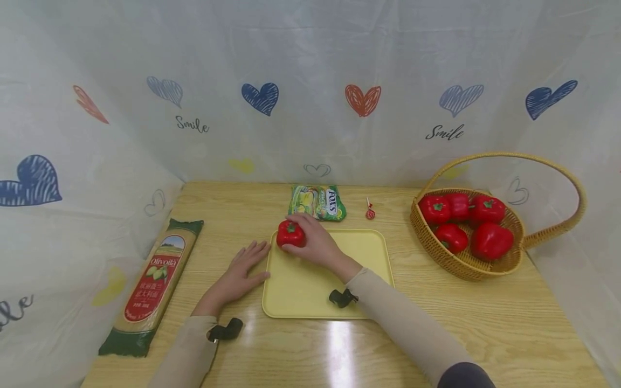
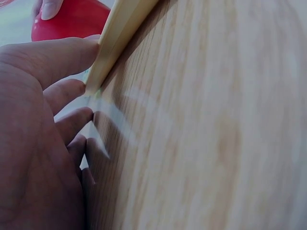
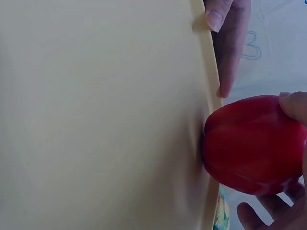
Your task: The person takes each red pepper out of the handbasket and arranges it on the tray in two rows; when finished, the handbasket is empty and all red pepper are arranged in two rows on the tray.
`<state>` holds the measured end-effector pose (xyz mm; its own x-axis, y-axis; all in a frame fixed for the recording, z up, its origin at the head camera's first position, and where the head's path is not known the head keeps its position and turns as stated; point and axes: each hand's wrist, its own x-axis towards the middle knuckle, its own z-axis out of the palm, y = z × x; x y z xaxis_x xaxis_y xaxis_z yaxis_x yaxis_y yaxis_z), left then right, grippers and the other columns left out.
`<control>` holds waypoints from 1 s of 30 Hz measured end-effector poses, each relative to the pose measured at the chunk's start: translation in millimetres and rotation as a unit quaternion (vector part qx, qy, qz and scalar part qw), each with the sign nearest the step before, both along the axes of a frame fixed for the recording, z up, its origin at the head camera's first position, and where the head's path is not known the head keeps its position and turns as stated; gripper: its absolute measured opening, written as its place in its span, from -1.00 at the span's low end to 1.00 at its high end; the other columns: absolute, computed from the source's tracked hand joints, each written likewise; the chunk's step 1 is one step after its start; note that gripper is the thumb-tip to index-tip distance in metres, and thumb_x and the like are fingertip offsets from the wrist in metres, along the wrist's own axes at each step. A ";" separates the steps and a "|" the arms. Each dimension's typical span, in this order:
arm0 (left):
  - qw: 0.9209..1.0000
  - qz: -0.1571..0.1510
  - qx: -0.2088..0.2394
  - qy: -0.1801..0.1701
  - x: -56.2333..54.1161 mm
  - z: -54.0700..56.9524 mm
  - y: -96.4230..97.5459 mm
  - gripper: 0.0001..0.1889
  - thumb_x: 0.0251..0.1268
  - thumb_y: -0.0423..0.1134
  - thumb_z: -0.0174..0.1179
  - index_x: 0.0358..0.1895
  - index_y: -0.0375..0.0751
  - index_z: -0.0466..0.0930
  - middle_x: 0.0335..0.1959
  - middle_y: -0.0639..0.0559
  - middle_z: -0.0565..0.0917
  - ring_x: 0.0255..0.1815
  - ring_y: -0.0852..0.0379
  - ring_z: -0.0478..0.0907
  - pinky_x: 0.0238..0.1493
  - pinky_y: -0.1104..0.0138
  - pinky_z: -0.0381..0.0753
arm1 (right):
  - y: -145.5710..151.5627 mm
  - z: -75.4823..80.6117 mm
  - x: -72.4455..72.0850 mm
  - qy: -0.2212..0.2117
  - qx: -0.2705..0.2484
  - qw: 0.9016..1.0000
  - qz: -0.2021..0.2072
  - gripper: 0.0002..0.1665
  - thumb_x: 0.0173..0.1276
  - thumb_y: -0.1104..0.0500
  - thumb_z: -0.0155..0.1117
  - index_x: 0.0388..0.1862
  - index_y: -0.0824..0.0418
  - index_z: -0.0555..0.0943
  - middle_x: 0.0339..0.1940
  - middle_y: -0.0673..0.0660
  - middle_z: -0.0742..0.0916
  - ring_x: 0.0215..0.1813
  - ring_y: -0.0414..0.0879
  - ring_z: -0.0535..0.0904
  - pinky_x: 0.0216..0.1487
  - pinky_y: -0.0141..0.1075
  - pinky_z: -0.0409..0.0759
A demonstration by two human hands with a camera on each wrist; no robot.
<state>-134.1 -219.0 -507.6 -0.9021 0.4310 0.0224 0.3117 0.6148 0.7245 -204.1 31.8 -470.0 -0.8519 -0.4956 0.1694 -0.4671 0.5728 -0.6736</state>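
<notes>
A red bell pepper (image 1: 290,235) with a green stem is at the far left corner of the yellow tray (image 1: 330,280). My right hand (image 1: 314,241) grips it from the right, thumb on the near side and fingers on the far side. In the right wrist view the pepper (image 3: 254,143) stands against the tray surface (image 3: 105,115). My left hand (image 1: 239,276) lies at the tray's left edge with fingers extended. In the left wrist view the left thumb (image 2: 62,57) touches the tray rim (image 2: 120,36).
A wicker basket (image 1: 436,261) with several red peppers stands at the right. Behind the tray lie a green candy bag (image 1: 317,202) and a red lollipop (image 1: 370,213). A long spaghetti pack (image 1: 152,285) lies at the left. A printed curtain (image 1: 310,64) hangs behind.
</notes>
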 end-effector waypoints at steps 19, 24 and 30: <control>1.000 0.001 -0.001 0.002 0.2 -0.5 0.2 -0.27 0.47 -0.09 0.22 0.60 -0.20 0.17 0.63 -0.18 0.13 0.67 -0.21 -0.16 0.62 -0.10 -0.32 | 3.7 0.3 2.2 0.017 0.001 1.000 0.011 -0.10 0.26 -0.09 0.52 0.51 0.08 0.37 0.43 0.13 0.48 0.40 0.06 0.46 0.33 -0.05 0.57; 1.000 0.002 -0.002 0.002 -0.1 -1.4 0.2 -0.26 0.47 -0.07 0.22 0.60 -0.18 0.17 0.63 -0.17 0.12 0.67 -0.21 -0.16 0.62 -0.10 -0.32 | 5.6 1.4 2.9 0.017 0.008 1.000 0.011 -0.08 0.27 -0.12 0.51 0.52 0.10 0.34 0.45 0.12 0.47 0.42 0.06 0.44 0.37 -0.04 0.53; 1.000 0.004 -0.003 -0.001 0.0 -1.7 0.0 -0.27 0.47 -0.07 0.22 0.60 -0.16 0.17 0.63 -0.16 0.12 0.67 -0.20 -0.17 0.63 -0.09 -0.31 | 12.3 2.6 4.8 0.011 0.004 1.000 0.006 -0.05 0.26 -0.13 0.51 0.52 0.15 0.34 0.45 0.13 0.46 0.45 0.06 0.41 0.43 -0.02 0.45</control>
